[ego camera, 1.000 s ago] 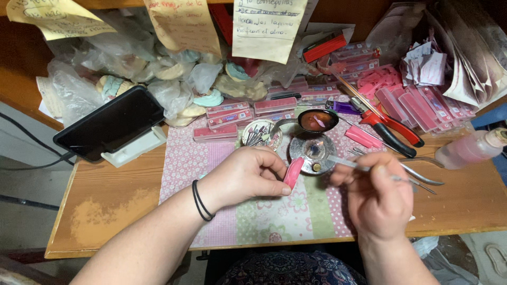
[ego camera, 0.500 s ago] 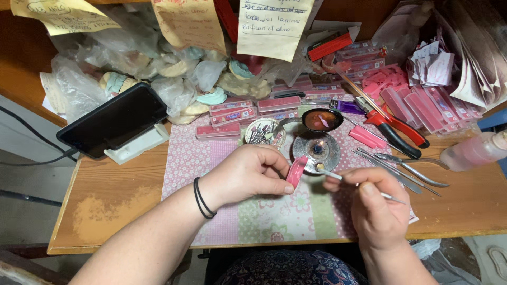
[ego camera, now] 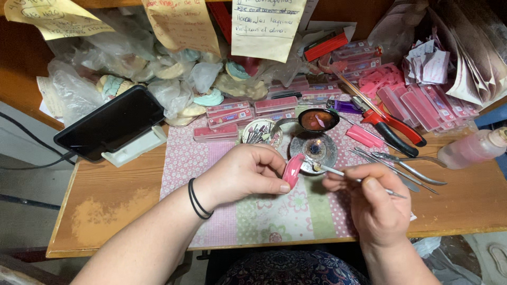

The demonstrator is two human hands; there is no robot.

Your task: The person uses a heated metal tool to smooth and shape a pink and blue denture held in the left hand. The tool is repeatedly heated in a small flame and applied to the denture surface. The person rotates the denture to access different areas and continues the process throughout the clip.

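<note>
1. The left hand (ego camera: 248,171) pinches a pink wax piece (ego camera: 292,170) just in front of the little burner (ego camera: 315,149).
2. The right hand (ego camera: 377,203) pinches a thin metal tool (ego camera: 338,172); its tip seems to touch the pink piece.
3. Behind the burner sits a spoon (ego camera: 318,120).
4. Right of the burner lie red pliers (ego camera: 393,126) on the counter (ego camera: 105,200).

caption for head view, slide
Left hand holds a pink wax piece; right hand brings a metal tool to it.

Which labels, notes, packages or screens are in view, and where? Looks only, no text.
Phone: dark blank screen, on white stand, left.
Yellow paper notes: handwritten, hanging along top.
Flat pink boxes: stacked behind the patterned mat.
Clear plastic bags: crumpled, back left.
</note>
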